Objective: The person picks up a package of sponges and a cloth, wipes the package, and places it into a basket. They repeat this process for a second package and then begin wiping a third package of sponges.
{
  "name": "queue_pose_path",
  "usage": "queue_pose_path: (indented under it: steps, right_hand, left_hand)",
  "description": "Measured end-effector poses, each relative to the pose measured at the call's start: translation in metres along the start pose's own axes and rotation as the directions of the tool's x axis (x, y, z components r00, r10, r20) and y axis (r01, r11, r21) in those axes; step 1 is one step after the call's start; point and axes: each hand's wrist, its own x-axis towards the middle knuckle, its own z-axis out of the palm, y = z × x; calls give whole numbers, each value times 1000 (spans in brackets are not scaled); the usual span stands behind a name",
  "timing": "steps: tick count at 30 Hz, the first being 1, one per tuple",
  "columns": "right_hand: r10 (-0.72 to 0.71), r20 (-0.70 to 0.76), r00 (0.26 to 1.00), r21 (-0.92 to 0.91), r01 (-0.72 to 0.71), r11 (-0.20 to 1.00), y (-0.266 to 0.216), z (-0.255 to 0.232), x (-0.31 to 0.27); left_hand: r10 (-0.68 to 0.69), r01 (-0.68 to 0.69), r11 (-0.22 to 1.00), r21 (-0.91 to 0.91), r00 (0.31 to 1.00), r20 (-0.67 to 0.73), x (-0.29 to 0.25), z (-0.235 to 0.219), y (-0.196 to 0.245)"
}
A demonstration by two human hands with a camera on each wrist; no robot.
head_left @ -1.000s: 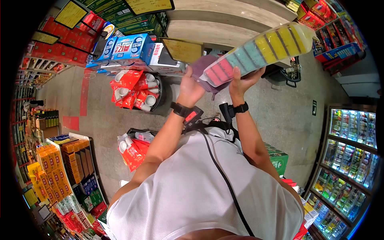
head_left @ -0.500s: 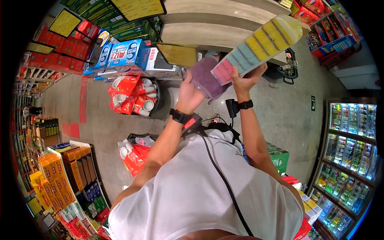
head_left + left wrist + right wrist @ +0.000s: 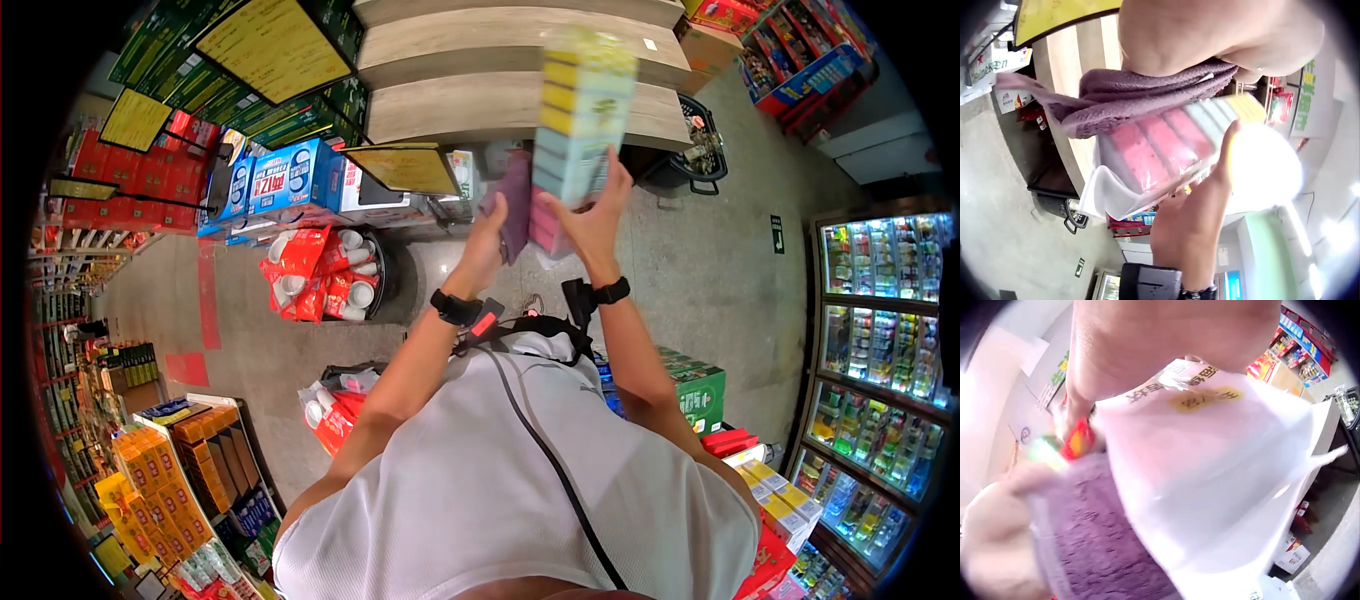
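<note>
A clear pack of pink, blue and yellow sponges [image 3: 575, 140] stands nearly upright in the head view, blurred at its top. The right hand [image 3: 598, 215] grips its lower part, thumb on the near side. To the left, the left hand [image 3: 480, 255] holds a folded purple cloth [image 3: 514, 205] beside the pack. In the left wrist view the cloth [image 3: 1141, 94] lies along the pink sponges [image 3: 1163, 147]. The right wrist view shows the pack's white printed side [image 3: 1210, 462] next to the purple cloth [image 3: 1100, 531].
Wooden shelf steps [image 3: 480, 105] rise ahead. Yellow price signs [image 3: 400, 168] and blue boxes [image 3: 292, 180] stand at the left, above a black basket of red packets [image 3: 325, 275]. Another black basket [image 3: 705, 175] is on the floor at the right, with glass-door coolers [image 3: 880, 340] farther right.
The pack has swung from slanting right to nearly upright, now showing a printed side. The purple cloth has turned edge-on. The head view has shifted to the right.
</note>
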Motion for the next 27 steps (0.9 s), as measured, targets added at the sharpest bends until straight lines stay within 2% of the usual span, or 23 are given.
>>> queue_pose_path:
  steps: [1, 2, 3, 4, 5, 7, 8, 9, 11, 12, 14, 15, 17, 19, 23, 24, 26, 27]
  right_hand:
    - [4, -8, 1000, 0, -4, 1000, -10, -5, 1]
    - [194, 33, 981, 301, -194, 934, -18, -12, 2]
    - [353, 127, 927, 561, -361, 745, -19, -18, 4]
    - [215, -31, 976, 500, -171, 849, 5, -17, 5]
    - [221, -43, 974, 498, -171, 850, 19, -23, 9]
    - [298, 167, 940, 446, -342, 827, 42, -40, 12]
    - [314, 288, 905, 351, -405, 844, 52, -50, 16]
    - [322, 275, 906, 347, -406, 845, 65, -54, 18]
    - [316, 413, 854, 269, -446, 853, 86, -60, 22]
    - [319, 404, 857, 267, -445, 855, 89, -64, 24]
    - [326, 297, 897, 571, -441, 693, 85, -67, 23]
    - [329, 296, 897, 568, -442, 694, 83, -73, 25]
    - [400, 370, 839, 590, -545, 596, 80, -83, 31]
    - [405, 380, 831, 587, -555, 589, 89, -86, 33]
    - [428, 438, 791, 556, -612, 562, 101, -88, 32]
    - [432, 444, 785, 549, -619, 561, 101, -90, 33]
    - [469, 517, 716, 500, -698, 512, 100, -92, 35]
    - [475, 522, 709, 492, -705, 512, 103, -90, 36]
  left_hand:
    - [31, -33, 995, 93, 999, 26, 2, 11, -4]
    - [55, -50, 995, 88, 997, -56, 6, 23, -5]
    - [51, -47, 994, 94, 997, -49, 8, 30, -3]
    - [47, -47, 999, 25, 998, -29, 10, 38, 0]
    - [42, -43, 998, -45, 999, -8, 13, 45, 3]
    - [61, -62, 998, 34, 998, 32, 35, 34, -15]
    - [39, -43, 997, 71, 998, 55, 47, 24, -26]
    - [20, -28, 994, 108, 997, 80, 54, 25, -30]
    - [9, -20, 992, 125, 996, 88, 64, 37, -42]
    - [8, -20, 990, 140, 997, 80, 66, 45, -45]
    - [11, -21, 989, 145, 997, 70, 66, 66, -49]
    - [20, -28, 988, 151, 998, 55, 66, 78, -51]
    - [41, -43, 993, 108, 999, 23, 72, 89, -56]
    - [20, -25, 998, 65, 997, 70, 80, 95, -56]
    - [-58, 56, 997, 45, 997, 42, 106, 103, -45]
    - [-41, 38, 999, 31, 996, 74, 115, 105, -41]
    - [39, -41, 999, 10, 992, 118, 142, 106, -35]
    - [34, -34, 999, 3, 993, 112, 160, 108, -29]
